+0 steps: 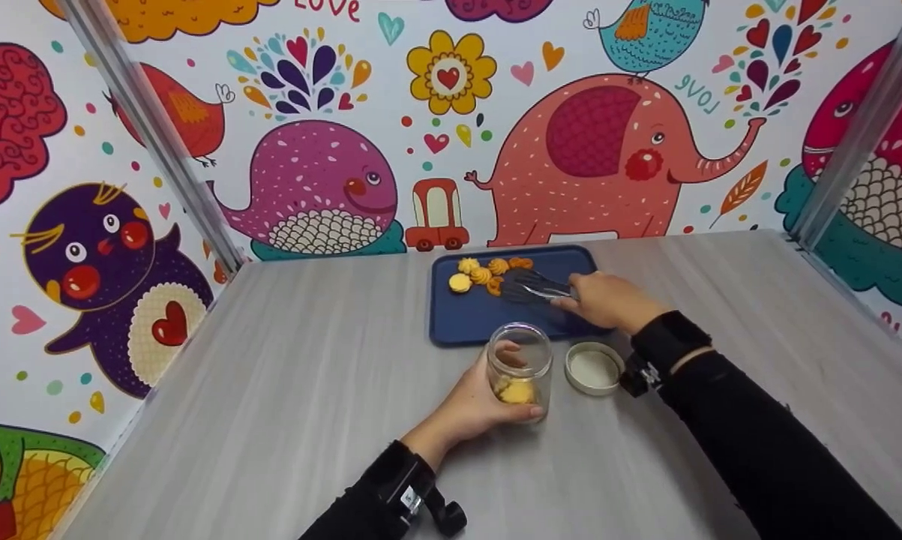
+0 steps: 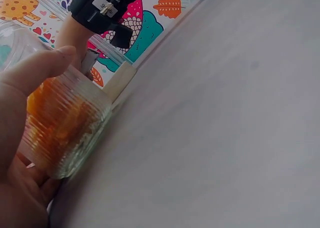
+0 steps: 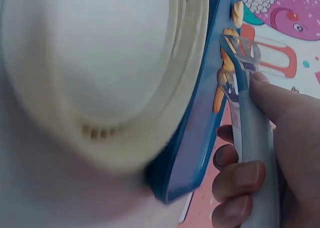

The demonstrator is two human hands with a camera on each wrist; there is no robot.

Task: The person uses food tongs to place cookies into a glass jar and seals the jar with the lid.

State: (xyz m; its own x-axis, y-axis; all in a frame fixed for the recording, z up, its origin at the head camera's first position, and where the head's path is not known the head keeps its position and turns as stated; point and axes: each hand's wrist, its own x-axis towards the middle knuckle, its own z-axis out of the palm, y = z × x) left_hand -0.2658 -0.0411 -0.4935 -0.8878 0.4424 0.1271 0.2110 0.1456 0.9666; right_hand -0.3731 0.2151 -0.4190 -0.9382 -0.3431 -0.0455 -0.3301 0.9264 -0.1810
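Observation:
My left hand (image 1: pixel 471 405) grips a clear glass jar (image 1: pixel 531 366) around its side, thumb across the front. The jar has no lid on and is tilted a little; yellow cookies (image 1: pixel 516 391) lie at its bottom. In the left wrist view the ribbed jar wall (image 2: pixel 87 105) shows orange-gold cookies through it. Over the blue tray (image 1: pixel 462 319), my right hand (image 1: pixel 608 298) holds a pair of tongs (image 1: pixel 525 286), their slotted heads beside several small piped cookies (image 1: pixel 480 274). Up close, the tongs' heads (image 3: pixel 245 50) are parted near the cookies at the tray's edge.
A round cream lid (image 1: pixel 593 368) lies upside down on the grey table (image 1: pixel 308 375), between the jar and my right wrist. The tray stands near the back wall (image 1: pixel 376 150), which has cartoon animals printed on it. Metal posts (image 1: pixel 158 135) mark the corners.

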